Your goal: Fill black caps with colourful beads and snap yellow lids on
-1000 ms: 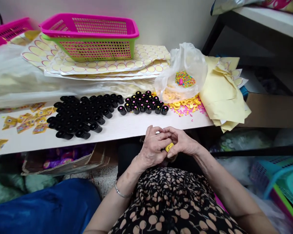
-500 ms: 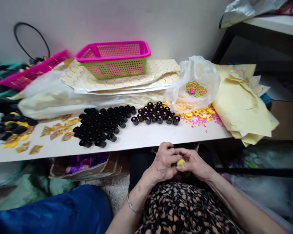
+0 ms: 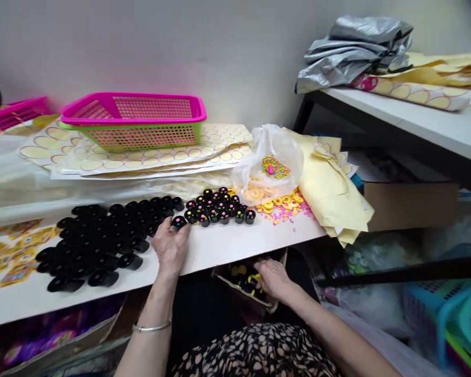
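Note:
My left hand [image 3: 170,246] reaches onto the white table, its thumb and fingers around a small black cup [image 3: 179,222] with coloured beads on top. To its right stands a cluster of similar black cups [image 3: 224,213] holding pink, yellow and green beads. On its left are many plain black cups [image 3: 102,246] in close rows. My right hand [image 3: 273,277] is at a cardboard box [image 3: 241,294] on my lap, fingers curled among black and yellow pieces [image 3: 252,281]. Its fingertips are partly hidden, so what they hold does not show.
A plastic bag [image 3: 245,178] with tiny coloured beads [image 3: 275,167] stands behind yellow rings [image 3: 284,201] and scattered pink beads [image 3: 277,215]. Pink and green baskets [image 3: 149,133] rest on printed sheets [image 3: 223,144]. Yellow packets [image 3: 21,262] lie left; yellow paper [image 3: 333,193] overhangs the edge at right.
My hands were together over my lap around something yellow and have parted. The left has moved up to a beaded cup; the right is down at the box. The view has shifted right.

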The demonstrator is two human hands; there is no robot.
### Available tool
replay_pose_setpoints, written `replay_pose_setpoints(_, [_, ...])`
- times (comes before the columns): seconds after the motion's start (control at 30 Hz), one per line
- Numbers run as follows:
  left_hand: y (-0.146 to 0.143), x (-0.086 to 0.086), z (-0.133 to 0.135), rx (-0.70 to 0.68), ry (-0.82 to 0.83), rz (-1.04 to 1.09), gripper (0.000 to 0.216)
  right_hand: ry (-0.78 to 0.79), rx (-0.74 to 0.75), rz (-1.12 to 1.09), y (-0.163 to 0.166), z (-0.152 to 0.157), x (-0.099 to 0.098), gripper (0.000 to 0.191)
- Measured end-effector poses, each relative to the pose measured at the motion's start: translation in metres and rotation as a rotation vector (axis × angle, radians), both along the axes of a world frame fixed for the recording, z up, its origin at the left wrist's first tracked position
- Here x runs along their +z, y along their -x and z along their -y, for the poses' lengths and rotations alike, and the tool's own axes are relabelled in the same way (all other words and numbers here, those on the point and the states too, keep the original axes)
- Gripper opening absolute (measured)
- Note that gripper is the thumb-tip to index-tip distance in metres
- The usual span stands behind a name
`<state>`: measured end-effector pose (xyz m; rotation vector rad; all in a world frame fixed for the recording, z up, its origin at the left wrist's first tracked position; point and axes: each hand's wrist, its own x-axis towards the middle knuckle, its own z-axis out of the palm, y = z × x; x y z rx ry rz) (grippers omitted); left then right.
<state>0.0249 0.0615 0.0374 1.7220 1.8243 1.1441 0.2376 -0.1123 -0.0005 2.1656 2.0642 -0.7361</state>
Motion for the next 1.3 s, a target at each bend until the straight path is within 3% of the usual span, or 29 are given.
replay_pose_setpoints(0.1, [0.000, 0.001, 0.004, 0.004, -0.003, 0.055, 0.038, -0.032, 0.039, -0.082, -0.010, 0.007, 0.012, 0.020])
replay_pose_setpoints(0.17, [0.000, 0.000, 0.011, 0.044, 0.025, 0.110, 0.041, -0.124, 0.025, -0.279, -0.020, 0.007, 0.026, 0.008])
replay_pose_setpoints(0.27, [-0.006, -0.003, 0.030, 0.078, 0.107, 0.188, 0.046, -0.455, -0.209, -0.489, -0.042, -0.012, 0.050, 0.020])
replay_pose_setpoints(0.37, [-0.023, -0.007, 0.052, -0.056, 0.142, 0.258, 0.043, -0.721, -0.465, -0.247, -0.063, -0.049, 0.063, 0.018])
replay_pose_setpoints(0.47, [-0.046, -0.009, 0.068, -0.275, 0.107, 0.269, 0.031, -0.674, -0.465, -0.023, -0.076, -0.082, 0.060, 0.024])
replay_pose_setpoints(0.57, [-0.063, -0.009, 0.073, -0.429, 0.080, 0.308, 0.023, -0.598, -0.436, 0.055, -0.080, -0.099, 0.052, 0.024])
replay_pose_setpoints(0.77, [-0.069, -0.014, 0.071, -0.483, 0.148, 0.382, 0.027, -0.631, -0.485, -0.084, -0.093, -0.098, 0.042, 0.026])
replay_pose_setpoints(0.93, [-0.067, -0.017, 0.071, -0.488, 0.192, 0.340, 0.032, -0.880, -0.625, -0.345, -0.068, -0.073, 0.050, 0.032])
replay_pose_setpoints(1.0, [-0.067, -0.015, 0.071, -0.518, 0.172, 0.288, 0.024, -0.918, -0.536, -0.504, -0.041, -0.062, 0.054, 0.030])
replay_pose_setpoints(1.1, [-0.065, -0.011, 0.071, -0.550, 0.133, 0.237, 0.016, -0.788, -0.303, -0.678, -0.001, -0.055, 0.057, 0.028])
replay_pose_setpoints(1.3, [-0.059, -0.012, 0.069, -0.635, 0.146, 0.255, 0.024, -0.658, -0.162, -0.551, 0.028, -0.062, 0.054, 0.026])
